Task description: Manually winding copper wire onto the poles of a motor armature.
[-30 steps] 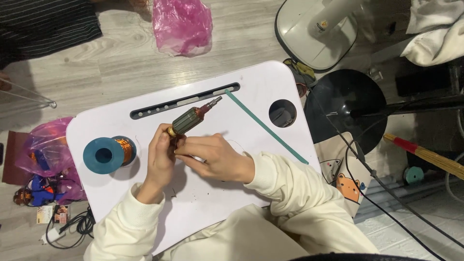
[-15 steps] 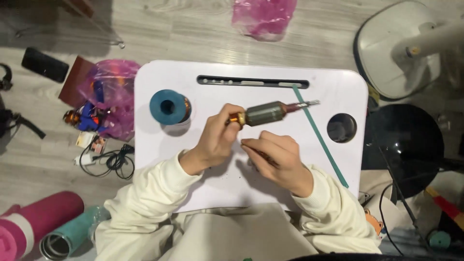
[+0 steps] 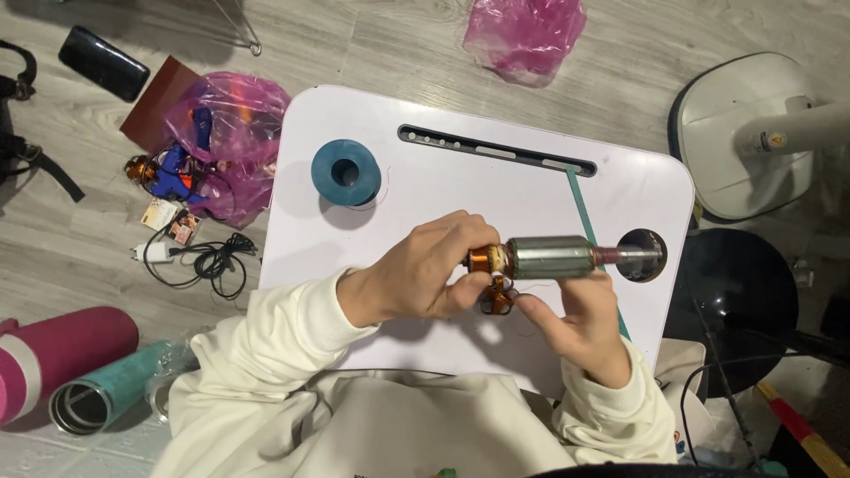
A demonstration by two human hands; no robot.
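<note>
Head view is looking straight down on a white lap table (image 3: 398,190) standing on a grey wood-look floor (image 3: 372,44), and I am sitting at its near edge in cream sleeves. Beyond my left fingers a blue spool (image 3: 345,172) is resting on the tabletop, and further out a long dark slot (image 3: 496,150) is running across the far side. A thin teal strip (image 3: 580,202) is lying just past my right fingers, beside a round hole (image 3: 644,254) in the table. Off the table, out past my left fingers, a pink plastic bag (image 3: 232,119) of small tools, a white charger with a black cable (image 3: 208,258) and two bottles are lying on the floor; another pink bag (image 3: 524,35) is sitting at the far edge, and a white fan base (image 3: 739,133) is standing beyond my right fingers. My left hand (image 3: 416,270) is gripping the copper end of a motor armature (image 3: 549,258), fingers curled around it, holding it level above the table. The armature is showing a grey laminated core, a copper commutator and a dark shaft pointing away toward the hole. My right hand (image 3: 575,323) is pinching a loop of copper wire (image 3: 498,296) just under the core.
</note>
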